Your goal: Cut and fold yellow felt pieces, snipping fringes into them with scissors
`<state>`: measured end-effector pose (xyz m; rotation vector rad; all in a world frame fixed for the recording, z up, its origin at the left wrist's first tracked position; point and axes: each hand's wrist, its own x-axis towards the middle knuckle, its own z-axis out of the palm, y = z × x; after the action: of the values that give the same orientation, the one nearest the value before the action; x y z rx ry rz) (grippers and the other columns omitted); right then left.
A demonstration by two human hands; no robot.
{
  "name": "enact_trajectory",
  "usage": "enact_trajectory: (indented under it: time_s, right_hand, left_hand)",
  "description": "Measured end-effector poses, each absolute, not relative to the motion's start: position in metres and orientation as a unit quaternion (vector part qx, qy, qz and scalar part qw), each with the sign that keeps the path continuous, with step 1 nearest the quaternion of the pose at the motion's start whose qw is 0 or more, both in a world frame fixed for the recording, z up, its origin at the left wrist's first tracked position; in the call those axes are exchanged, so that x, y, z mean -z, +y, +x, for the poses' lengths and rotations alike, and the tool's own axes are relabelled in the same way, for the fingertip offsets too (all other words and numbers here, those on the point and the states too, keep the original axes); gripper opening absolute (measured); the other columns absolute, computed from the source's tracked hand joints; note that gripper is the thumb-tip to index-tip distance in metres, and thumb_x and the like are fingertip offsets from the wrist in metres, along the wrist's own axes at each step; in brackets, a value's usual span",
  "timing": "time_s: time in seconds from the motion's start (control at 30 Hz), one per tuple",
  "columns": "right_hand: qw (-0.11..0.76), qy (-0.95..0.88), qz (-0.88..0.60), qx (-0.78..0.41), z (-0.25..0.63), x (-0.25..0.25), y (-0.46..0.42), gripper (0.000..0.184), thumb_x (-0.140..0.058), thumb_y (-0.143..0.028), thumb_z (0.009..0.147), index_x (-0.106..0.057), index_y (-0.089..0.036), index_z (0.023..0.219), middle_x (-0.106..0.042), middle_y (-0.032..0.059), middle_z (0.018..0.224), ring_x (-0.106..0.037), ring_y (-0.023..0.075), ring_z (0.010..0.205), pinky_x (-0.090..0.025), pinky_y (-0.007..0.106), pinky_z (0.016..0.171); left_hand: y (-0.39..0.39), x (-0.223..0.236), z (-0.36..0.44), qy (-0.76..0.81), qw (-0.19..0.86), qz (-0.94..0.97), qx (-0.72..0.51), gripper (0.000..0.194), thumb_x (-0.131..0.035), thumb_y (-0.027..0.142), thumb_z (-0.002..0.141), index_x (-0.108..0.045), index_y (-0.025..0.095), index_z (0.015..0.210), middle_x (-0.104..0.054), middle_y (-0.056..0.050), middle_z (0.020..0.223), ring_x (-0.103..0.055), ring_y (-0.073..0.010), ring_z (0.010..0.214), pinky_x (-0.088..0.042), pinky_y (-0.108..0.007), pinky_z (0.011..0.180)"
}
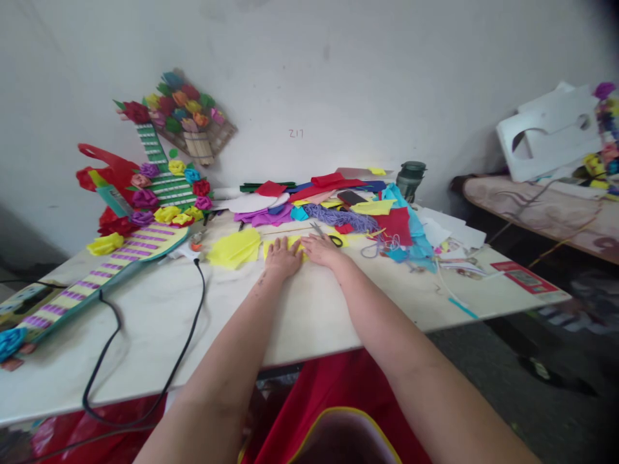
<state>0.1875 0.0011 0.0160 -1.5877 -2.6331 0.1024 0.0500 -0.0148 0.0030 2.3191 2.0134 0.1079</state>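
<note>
My left hand (284, 257) lies flat on a sheet of yellow paper (267, 247), its fingers spread and pointing away from me. Close beside it, my right hand (323, 251) presses down on the same yellow material with fingers stretched out. Just beyond my right hand rest scissors (335, 241) with dark handles, the blades pointing up and left. To the left of my hands is another piece of yellow paper (235, 249). A skein of purple yarn (341, 218) lies behind the scissors. Part of the yellow sheet is hidden under my palms.
Piled red paper (324, 186) and purple sheets (264, 216) stand along the wall. A dark green bottle (411, 180) is at the back right. On the left lies a flower-decorated, guitar-like craft (113, 261). A black cable (197, 309) runs over the table's front edge.
</note>
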Motion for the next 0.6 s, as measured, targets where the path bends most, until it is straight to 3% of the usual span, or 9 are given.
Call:
enact_trajectory:
  time_s: [0.47,0.6]
  right_hand:
    - [-0.002,-0.848,-0.527,-0.058,0.187,-0.0204,-0.004,0.048,-0.024,-0.023,0.095,-0.032,-0.024,0.142,-0.024,-0.0004,0.152,-0.019,0.0195,0.14,-0.017,0.055,0.111]
    - [0.003,-0.848,-0.527,-0.055,0.1875,-0.0187,-0.0036,0.047,-0.023,-0.023,0.095,-0.034,-0.023,0.141,-0.024,0.0004,0.151,-0.019,0.019,0.14,-0.018,0.054,0.111]
  left_hand:
    - [-0.0155,-0.0024,0.0489,0.655,0.042,0.753,-0.045,0.058,-0.016,0.047,0.09,-0.026,0.03,0.145,-0.018,-0.003,0.153,-0.012,-0.0259,0.141,-0.012,-0.045,0.111]
    - [-0.0163,-0.0029,0.047,0.669,0.049,0.731,-0.127,0.062,-0.022,0.046,0.09,-0.017,0.023,0.148,-0.017,-0.005,0.153,-0.014,-0.024,0.14,-0.016,-0.041,0.111]
